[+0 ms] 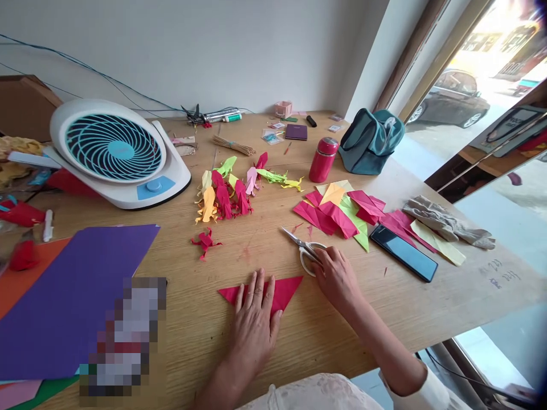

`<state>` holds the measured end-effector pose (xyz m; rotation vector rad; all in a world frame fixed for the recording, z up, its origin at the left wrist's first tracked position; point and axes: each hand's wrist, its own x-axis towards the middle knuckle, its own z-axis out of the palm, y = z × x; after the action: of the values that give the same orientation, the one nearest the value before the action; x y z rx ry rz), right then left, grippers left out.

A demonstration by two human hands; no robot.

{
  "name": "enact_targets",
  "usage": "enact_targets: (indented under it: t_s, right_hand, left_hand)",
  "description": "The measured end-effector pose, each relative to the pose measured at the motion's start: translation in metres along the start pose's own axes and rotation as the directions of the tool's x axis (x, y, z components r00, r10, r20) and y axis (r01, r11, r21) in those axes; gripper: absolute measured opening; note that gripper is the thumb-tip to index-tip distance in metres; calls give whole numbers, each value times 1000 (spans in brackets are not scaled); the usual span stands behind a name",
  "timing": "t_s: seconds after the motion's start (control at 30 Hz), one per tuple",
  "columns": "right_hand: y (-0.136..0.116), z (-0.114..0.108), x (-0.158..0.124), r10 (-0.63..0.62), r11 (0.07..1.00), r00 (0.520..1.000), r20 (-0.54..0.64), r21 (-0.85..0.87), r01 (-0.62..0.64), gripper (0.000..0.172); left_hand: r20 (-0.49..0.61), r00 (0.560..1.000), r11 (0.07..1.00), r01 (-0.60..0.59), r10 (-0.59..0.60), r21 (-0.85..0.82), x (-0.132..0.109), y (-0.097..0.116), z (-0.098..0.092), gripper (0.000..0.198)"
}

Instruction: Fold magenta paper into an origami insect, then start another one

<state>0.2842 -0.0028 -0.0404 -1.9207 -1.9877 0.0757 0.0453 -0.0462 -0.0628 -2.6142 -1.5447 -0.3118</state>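
My left hand [255, 310] lies flat, fingers stretched out, on a dark red paper folded into a triangle [287, 291], covering its middle. To the right, my right hand [338, 279] has its fingers closed on the handles of white-handled scissors [306, 248]. Their blades point away to the upper left, resting on or just above the table; I cannot tell which. Beyond the triangle sits a small red folded paper figure [205, 244]. Farther back is a cluster of folded paper figures [223, 196] in red, orange, green and pink.
Folded paper pieces [333, 210] and a phone [404, 252] lie right on the wooden table [192, 330]. Behind them stand a red flask [323, 160] and a teal bag [370, 145]. Coloured paper sheets [77, 296] and a white fan [119, 151] occupy the left.
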Motion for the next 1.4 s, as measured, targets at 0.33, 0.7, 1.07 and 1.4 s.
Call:
enact_targets:
  t_s: [0.33,0.7,1.07,1.4]
  right_hand:
    - [6,0,26,-35,998,998,60,-48,38,31]
    - [25,-3,53,-36,997,996,-80,-78,30,35]
    - [13,-7,50,-16,999,995,-101,-41,12,42]
    - [-26,-6,-22,-501,836,855,135,330,438,37]
  left_hand:
    - [47,999,1000,4,-2,-28,2,-1,-3,61]
    - [55,997,999,-45,46,-27,2,-10,-2,64]
    - [174,985,996,-4,19,-88,9,-11,-12,68]
    - [237,962,973,-85,136,-214,19,-24,-26,87]
